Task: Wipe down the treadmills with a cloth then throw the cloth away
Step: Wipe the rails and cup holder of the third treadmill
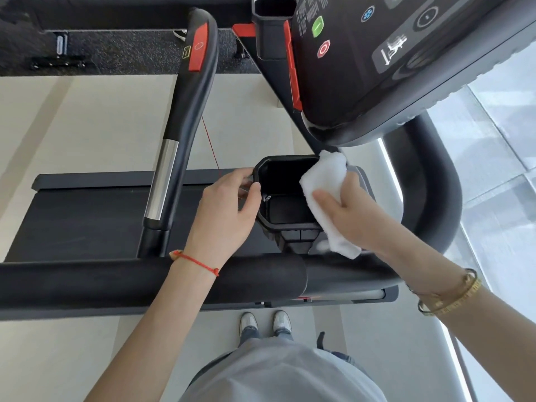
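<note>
Pale floor lies under the treadmill (377, 68), where the right hand (351, 210) grips the white cloth (324, 181) under its thumb and the left hand (229, 204) pinches the black cup holder (287, 226) rim.

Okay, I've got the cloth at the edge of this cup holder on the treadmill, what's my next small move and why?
Probably push the white cloth down into the cup holder and wipe its inner walls. Your right hand grips the cloth over the holder's right rim, not yet inside, and your left hand already grips the left rim to steady it.
</note>
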